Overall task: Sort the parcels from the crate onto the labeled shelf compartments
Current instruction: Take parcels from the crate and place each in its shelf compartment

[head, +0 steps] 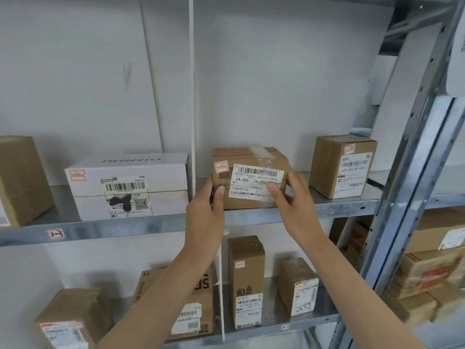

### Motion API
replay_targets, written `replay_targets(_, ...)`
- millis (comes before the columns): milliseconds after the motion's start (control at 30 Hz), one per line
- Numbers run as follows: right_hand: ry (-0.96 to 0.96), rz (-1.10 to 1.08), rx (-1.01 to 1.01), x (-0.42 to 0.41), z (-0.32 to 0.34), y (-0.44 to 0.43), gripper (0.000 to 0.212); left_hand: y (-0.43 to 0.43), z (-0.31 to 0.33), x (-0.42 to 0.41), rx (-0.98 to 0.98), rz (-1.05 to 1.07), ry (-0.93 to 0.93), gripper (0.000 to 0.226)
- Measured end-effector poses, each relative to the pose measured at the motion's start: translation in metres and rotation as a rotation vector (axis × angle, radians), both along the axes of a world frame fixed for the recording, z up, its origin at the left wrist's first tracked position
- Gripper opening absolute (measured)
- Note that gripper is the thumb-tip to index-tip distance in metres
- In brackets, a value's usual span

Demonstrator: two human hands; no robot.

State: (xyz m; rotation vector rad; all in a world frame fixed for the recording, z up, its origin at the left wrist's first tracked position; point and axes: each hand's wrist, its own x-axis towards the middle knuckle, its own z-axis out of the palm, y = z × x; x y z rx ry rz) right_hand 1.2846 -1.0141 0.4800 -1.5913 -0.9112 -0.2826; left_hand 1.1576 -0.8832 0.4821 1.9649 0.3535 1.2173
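The brown rectangular cardboard parcel (251, 157) sits at the front edge of the upper galvanised steel shelf (125, 229), in the compartment just right of the white vertical divider panel (192, 96). Clear glossy tape crosses its top, and a white printed barcode label (254, 183) covers its front face.

The left hand (206, 212) grasps the parcel's left side, thumb pressed on the front face. The right hand (294, 197) grasps the right side, thumb on the label.

Left of the divider stands a smooth white rectangular box (130, 172), well apart from a plain brown carton (17, 177) at the shelf's left end. A cube-shaped brown carton (342, 167) stands near the parcel on its right. A handwritten paper tag (55, 234) is stuck to the shelf's front edge.

The lower shelf (289, 321) carries a tall narrow brown carton (246, 273). A perforated grey metal upright (415, 172) frames the right side. The back wall (75, 84) is flat, matte white.
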Motion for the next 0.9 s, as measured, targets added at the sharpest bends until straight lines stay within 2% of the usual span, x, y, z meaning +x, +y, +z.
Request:
replay_targets(133, -0.067, -0.185, 0.097, -0.004, -0.006, -0.006, 0.049, -0.008, 0.002, -0.015, 0.017, -0.043, -0.044, 0.041)
replay_targets(233, -0.163, -0.304, 0.280, -0.021, -0.010, -0.011, 0.033, -0.012, -0.007, -0.029, 0.076, -0.053, -0.078, 0.045)
replay_targets(300, -0.222, -0.287, 0.299, -0.035, -0.011, -0.010, 0.019, -0.009, -0.015, -0.039, 0.126, -0.045, -0.083, 0.044)
replay_targets(400, -0.148, -0.089, 0.178, -0.061, -0.012, 0.002, 0.009, 0.005, -0.024, -0.059, 0.204, -0.001, -0.085, 0.032)
replay_targets(533, -0.141, 0.202, -0.101, -0.097, -0.020, 0.042, 0.009, 0.038, -0.039, -0.099, 0.260, 0.105, 0.012, 0.019)
replay_targets(667, -0.213, 0.481, -0.385, -0.143, -0.035, 0.110, 0.010, 0.079, -0.051, -0.161, 0.271, 0.259, 0.226, 0.023)
replay_targets(733, -0.252, 0.623, -0.451, -0.174, -0.040, 0.149, 0.013, 0.099, -0.055, -0.204, 0.256, 0.378, 0.328, 0.031)
replay_targets(900, -0.304, 0.952, -0.585, -0.275, -0.055, 0.239, 0.028, 0.136, -0.072, -0.344, 0.146, 0.653, 0.573, 0.031)
